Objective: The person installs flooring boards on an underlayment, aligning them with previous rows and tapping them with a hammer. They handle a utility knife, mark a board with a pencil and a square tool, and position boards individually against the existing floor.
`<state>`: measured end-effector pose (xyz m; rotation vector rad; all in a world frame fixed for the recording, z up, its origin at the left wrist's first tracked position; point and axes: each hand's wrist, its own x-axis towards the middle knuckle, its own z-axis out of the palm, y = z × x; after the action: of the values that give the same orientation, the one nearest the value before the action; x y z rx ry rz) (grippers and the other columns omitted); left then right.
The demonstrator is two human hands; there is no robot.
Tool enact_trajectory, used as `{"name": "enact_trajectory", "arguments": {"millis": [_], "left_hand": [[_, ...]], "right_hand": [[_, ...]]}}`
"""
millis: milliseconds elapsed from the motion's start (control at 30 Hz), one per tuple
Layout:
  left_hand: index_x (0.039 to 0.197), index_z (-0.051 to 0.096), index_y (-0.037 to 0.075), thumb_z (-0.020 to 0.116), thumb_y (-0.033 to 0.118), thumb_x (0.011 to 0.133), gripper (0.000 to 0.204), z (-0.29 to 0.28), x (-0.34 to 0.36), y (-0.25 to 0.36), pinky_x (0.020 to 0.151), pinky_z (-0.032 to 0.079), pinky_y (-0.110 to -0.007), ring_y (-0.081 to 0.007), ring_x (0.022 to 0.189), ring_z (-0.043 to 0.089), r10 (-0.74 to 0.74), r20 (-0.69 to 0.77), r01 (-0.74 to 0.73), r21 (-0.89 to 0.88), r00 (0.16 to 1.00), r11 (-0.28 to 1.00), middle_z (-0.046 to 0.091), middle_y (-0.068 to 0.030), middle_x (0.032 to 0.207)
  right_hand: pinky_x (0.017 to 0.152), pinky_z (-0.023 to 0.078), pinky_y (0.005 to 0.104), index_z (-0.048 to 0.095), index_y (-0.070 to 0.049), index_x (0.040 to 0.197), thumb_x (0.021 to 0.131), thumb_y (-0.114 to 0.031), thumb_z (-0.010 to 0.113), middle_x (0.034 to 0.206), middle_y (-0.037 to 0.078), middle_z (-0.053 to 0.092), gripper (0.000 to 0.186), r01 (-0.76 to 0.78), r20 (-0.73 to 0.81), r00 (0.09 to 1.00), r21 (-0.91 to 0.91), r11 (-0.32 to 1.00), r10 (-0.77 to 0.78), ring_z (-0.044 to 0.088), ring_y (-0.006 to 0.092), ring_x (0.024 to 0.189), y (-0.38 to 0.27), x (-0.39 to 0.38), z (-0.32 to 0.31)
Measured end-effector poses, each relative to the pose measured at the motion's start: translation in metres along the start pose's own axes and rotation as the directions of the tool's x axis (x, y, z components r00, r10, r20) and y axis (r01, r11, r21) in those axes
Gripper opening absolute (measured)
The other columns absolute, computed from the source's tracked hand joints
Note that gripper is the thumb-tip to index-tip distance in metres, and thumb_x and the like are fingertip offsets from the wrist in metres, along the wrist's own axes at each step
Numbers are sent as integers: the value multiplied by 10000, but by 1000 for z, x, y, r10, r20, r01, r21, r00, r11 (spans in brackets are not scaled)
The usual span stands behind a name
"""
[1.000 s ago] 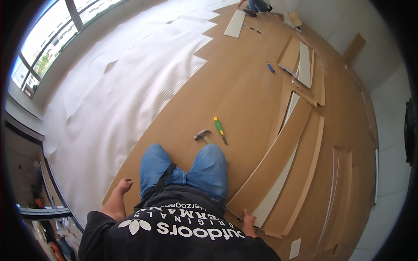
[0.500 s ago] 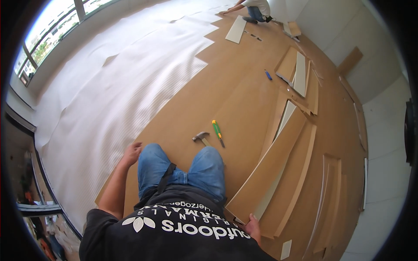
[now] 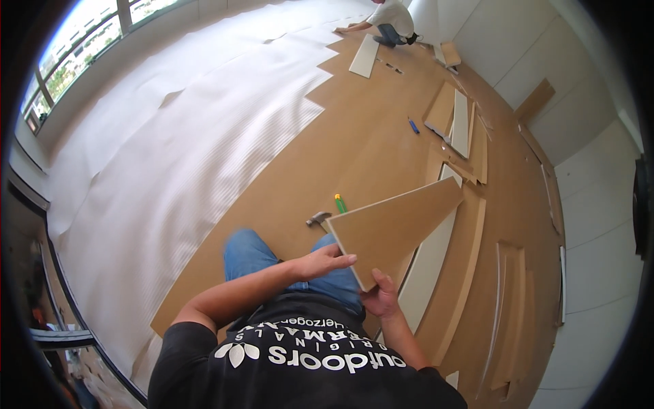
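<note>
A long brown floor plank (image 3: 395,221) is lifted at its near end in front of my right knee, its far end reaching back over the stack. My left hand (image 3: 327,262) is closed on its near edge, thumb on top. Close by, my right hand (image 3: 381,293) grips the near right corner with the thumb on the upper face. Just past my knees lies a claw hammer (image 3: 318,219), its handle partly hidden. Beside it is a green and yellow utility knife (image 3: 340,202), partly covered by the plank.
Pale-backed planks (image 3: 428,266) and an open cardboard box (image 3: 470,273) lie to my right. White foam underlay (image 3: 170,163) spreads on the left beside the laid brown flooring (image 3: 272,184). A blue marker-like tool (image 3: 413,125) lies farther off. A co-worker (image 3: 395,24) crouches at the far end.
The plank's near end has been raised and swung left from the stack towards my knees. My left hand has come across from the left side onto the plank; my right hand has moved forward.
</note>
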<state>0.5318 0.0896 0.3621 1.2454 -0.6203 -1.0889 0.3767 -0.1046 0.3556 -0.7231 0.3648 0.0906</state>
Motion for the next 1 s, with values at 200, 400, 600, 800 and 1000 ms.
{"name": "enact_trajectory", "arguments": {"millis": [200,400,600,800,1000], "left_hand": [[1271,643,-76,597,155,988,368,-30,-40,20,1006,502,-365,-219,1113,656,98,-434,-188,-170,895,967,712,-139,1208],[1260,644,-81,567,197,995,392,-58,-92,94,989,499,-345,-202,1094,662,168,-400,-150,77,901,986,721,-138,1188],[1238,637,-55,539,272,995,419,-87,-85,159,913,518,-384,-236,1009,666,282,-334,-248,141,899,958,717,-160,1107],[1257,633,-30,533,320,1041,424,-125,-72,197,890,521,-371,-214,958,656,190,-291,-122,236,938,964,717,-144,1092],[1212,677,-46,588,321,1029,419,-196,-58,144,885,538,-307,-153,986,688,145,-576,-220,-62,804,974,736,-86,1076]], "right_hand": [[890,603,405,578,-87,1386,1060,-424,536,1310,56,685,471,-32,8,999,149,988,31,705,230,1099,25,53,60],[931,571,378,638,-80,1219,1024,-563,523,1132,66,734,534,375,-328,893,167,912,-307,697,212,1034,-55,132,-81],[879,567,371,650,-68,1148,1007,-585,544,956,33,733,547,360,-268,911,143,922,-314,694,187,932,-135,197,-133],[1012,508,508,611,-51,1308,1035,-536,522,1168,70,723,563,393,-180,912,125,911,-368,680,224,1090,-90,244,-77],[1028,518,464,570,-71,1406,1054,-390,555,1362,95,661,475,249,-62,968,274,929,-241,646,253,1213,-128,281,-67]]}}
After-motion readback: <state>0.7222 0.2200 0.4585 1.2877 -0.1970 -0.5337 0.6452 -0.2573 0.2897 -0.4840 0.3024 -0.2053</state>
